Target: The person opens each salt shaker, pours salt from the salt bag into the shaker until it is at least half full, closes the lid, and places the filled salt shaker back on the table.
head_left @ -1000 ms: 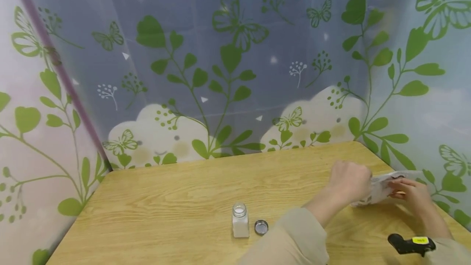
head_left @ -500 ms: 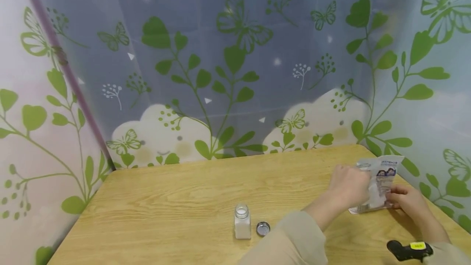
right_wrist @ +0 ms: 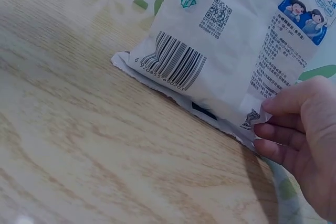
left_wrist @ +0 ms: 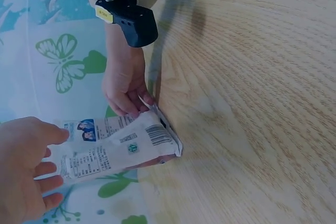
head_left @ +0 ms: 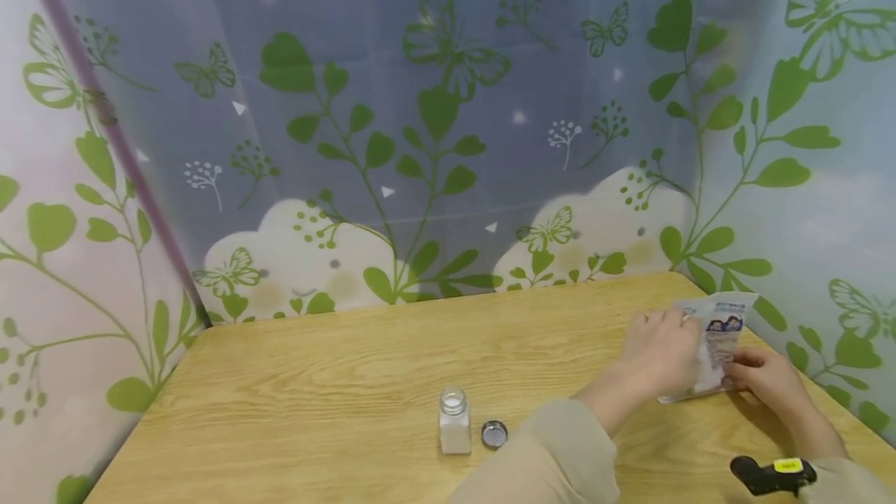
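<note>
A white printed bag of salt (head_left: 717, 341) stands upright on the table at the right in the head view. My right hand (head_left: 770, 387) pinches its lower right edge between thumb and fingers, which shows closely in the right wrist view (right_wrist: 304, 129). The left hand (head_left: 661, 352), slightly blurred, is at the bag's left side. In the left wrist view the left hand (left_wrist: 26, 169) has its fingers loosely bent and spread, thumb apart, at the bag's top end. Whether those fingertips touch the bag is hard to tell. A barcode (right_wrist: 170, 61) is on the bag's lower part.
An uncapped glass jar (head_left: 454, 422) with white contents stands near the front middle of the wooden table (head_left: 315, 395). Its dark round lid (head_left: 494, 434) lies beside it on the right. Patterned curtains (head_left: 448, 138) enclose the table's back and sides.
A second ago the bag leaned low to the right; it has risen upright. My right hand has shifted down to its lower edge. The left hand has stayed at its left side. Jar and lid are unmoved.
</note>
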The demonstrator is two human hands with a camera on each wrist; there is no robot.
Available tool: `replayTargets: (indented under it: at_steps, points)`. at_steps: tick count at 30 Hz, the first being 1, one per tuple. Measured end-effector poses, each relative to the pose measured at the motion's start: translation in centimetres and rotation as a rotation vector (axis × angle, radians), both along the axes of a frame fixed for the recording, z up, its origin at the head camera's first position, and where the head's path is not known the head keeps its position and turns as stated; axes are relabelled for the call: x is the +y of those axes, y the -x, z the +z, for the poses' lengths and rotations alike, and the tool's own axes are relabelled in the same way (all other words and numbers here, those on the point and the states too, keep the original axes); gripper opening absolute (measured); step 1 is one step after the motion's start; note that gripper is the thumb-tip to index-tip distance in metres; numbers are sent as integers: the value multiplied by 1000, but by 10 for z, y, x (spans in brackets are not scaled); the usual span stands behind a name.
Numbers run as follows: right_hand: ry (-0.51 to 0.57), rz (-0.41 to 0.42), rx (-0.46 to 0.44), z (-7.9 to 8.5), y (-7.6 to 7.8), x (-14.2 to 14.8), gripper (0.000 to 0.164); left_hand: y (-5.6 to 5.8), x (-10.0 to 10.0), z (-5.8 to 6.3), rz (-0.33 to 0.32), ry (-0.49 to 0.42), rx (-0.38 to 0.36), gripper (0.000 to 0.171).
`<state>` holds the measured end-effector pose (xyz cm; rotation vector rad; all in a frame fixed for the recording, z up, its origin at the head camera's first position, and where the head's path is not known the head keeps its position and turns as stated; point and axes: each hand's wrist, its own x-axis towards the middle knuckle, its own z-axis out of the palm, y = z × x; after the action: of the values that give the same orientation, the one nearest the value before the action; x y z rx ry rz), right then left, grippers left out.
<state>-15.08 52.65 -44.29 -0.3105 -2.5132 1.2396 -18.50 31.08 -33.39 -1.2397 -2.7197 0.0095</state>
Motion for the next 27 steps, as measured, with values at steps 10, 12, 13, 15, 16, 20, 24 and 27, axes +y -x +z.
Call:
replayTargets:
  at_steps: [10, 12, 13, 15, 16, 20, 24, 27]
  points:
    - [-138, -31, -3, 8, -3, -3, 43, 4, -35, 4, -102, 14, 64, 27]
    - [-159, -44, 13, 8, -5, -3, 43, 4, -46, 5, -134, -13, 39, 32]
    - [-182, -53, 31, 9, -6, -2, 42, 5, -52, 5, -149, -21, 30, 32]
    - [-222, -70, 45, 11, -7, -3, 41, 5, -63, 6, -169, -39, 5, 33]
    - [-242, -73, 44, 12, -8, -3, 41, 6, -68, 6, -177, -46, -5, 33]
    - [-365, -101, 49, 17, -9, -7, 40, 8, -91, 10, -209, -76, -46, 32]
    - [-445, -118, 57, 21, -8, -12, 39, 11, -118, 15, -244, -116, -63, 26]
    - [-504, -112, 87, 24, -7, -16, 33, 14, -138, 16, -264, -153, -59, 19]
